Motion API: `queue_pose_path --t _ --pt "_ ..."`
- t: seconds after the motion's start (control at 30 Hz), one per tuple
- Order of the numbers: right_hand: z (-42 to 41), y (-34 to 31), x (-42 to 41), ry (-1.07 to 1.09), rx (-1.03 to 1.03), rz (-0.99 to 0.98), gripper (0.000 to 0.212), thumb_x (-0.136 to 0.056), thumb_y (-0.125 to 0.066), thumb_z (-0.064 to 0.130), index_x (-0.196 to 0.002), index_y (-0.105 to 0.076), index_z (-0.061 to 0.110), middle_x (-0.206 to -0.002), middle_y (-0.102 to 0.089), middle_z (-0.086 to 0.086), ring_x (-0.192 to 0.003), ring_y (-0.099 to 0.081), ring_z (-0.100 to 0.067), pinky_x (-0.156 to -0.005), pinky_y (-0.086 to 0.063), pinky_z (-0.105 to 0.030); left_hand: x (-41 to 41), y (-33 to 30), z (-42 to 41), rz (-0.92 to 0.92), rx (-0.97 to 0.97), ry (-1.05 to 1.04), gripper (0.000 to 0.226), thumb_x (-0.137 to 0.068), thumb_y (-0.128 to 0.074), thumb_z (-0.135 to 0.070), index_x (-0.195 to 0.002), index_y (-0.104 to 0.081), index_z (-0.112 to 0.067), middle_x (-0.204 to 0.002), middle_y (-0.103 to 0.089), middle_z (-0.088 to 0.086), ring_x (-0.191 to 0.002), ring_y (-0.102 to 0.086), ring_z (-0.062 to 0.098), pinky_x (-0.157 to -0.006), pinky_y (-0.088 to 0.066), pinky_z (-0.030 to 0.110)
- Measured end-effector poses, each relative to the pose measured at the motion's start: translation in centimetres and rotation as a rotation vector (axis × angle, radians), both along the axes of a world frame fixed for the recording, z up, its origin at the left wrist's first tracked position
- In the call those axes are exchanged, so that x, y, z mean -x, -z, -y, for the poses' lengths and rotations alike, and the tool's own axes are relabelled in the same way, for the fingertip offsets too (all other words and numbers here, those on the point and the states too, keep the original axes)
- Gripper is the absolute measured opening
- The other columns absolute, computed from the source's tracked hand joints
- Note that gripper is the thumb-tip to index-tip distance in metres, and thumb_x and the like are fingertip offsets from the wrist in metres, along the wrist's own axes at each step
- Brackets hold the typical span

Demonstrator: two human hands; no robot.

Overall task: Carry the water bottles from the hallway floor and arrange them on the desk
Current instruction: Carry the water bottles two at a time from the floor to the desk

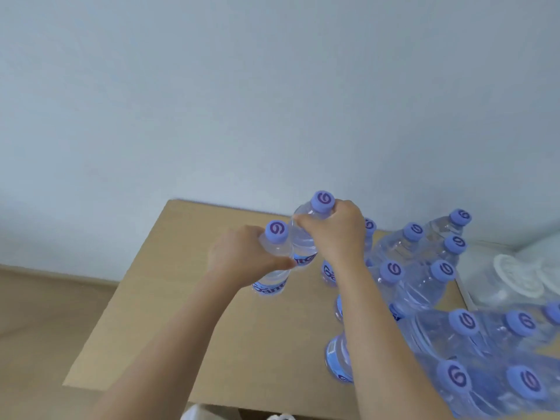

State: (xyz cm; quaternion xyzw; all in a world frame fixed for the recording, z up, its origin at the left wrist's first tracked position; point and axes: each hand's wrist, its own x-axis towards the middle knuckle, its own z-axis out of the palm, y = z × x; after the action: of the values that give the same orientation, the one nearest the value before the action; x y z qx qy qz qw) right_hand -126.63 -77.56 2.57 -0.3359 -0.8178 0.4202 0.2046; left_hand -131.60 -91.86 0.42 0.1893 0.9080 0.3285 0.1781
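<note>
While each hand grips a water bottle by its shoulder just under the purple cap, the placing step is in hand: the left hand (242, 256) holds the nearer bottle (274, 259) and the right hand (339, 234) the farther bottle (307, 228), both at mid-frame over the tan desk (169, 301). Whether either base already touches the desk is hard to tell, since blur and the fingers hide it. Next, I judge, both need setting upright just left of the standing bottles (424, 268) crowding the right of the frame, without knocking them.
</note>
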Motion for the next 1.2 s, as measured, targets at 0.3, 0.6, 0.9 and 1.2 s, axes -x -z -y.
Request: queue_pose_path --t 0.3,0.6,0.9,1.2 --pt "-7.3 -2.0 3.3 0.271 -0.029 0.011 0.038 -0.061 -0.079 0.028 -0.057 -0.043 0.017 -0.063 -0.042 0.000 -0.054 -0.038 -0.015 -0.048 -0.029 -0.024 7.9 -1.1 -9.3 -0.079 0.069 0.262 0.045 -0.050 -0.071 -0.063 -0.066 -0.056 -0.022 -0.063 -0.059 -0.008 -0.061 -0.057 0.011 -0.049 -0.036 0.023" --pt "-14.4 -0.5 2.8 0.381 -0.017 0.334 0.045 -0.064 -0.078 0.021 -0.060 -0.034 0.014 -0.058 -0.036 0.001 -0.053 -0.038 -0.017 -0.044 -0.027 -0.023 8.5 1.6 -18.1 0.066 0.020 0.328 0.047 -0.048 -0.073 -0.061 -0.074 -0.060 -0.024 -0.070 -0.061 -0.008 -0.066 -0.059 0.011 -0.052 -0.040 0.023" --pt "-16.6 0.3 2.3 0.421 -0.096 0.570 0.027 -0.081 -0.057 0.004 -0.063 -0.037 0.012 -0.065 -0.043 -0.002 -0.063 -0.046 -0.022 -0.052 -0.034 -0.025 6.6 3.1 -21.0 0.121 0.088 0.460 0.047 -0.057 -0.070 -0.060 -0.067 -0.050 -0.019 -0.064 -0.054 -0.006 -0.060 -0.052 0.012 -0.050 -0.036 0.024" --pt "-14.0 -0.4 0.7 0.317 -0.173 0.565 0.022 -0.093 -0.046 0.019 -0.110 -0.043 0.005 -0.100 -0.050 -0.010 -0.085 -0.047 -0.026 -0.068 -0.036 -0.033 6.3 -0.7 -18.9 0.129 -0.109 0.547 0.031 -0.079 -0.067 -0.038 -0.077 -0.050 -0.012 -0.072 -0.048 -0.003 -0.068 -0.047 0.014 -0.055 -0.034 0.024"
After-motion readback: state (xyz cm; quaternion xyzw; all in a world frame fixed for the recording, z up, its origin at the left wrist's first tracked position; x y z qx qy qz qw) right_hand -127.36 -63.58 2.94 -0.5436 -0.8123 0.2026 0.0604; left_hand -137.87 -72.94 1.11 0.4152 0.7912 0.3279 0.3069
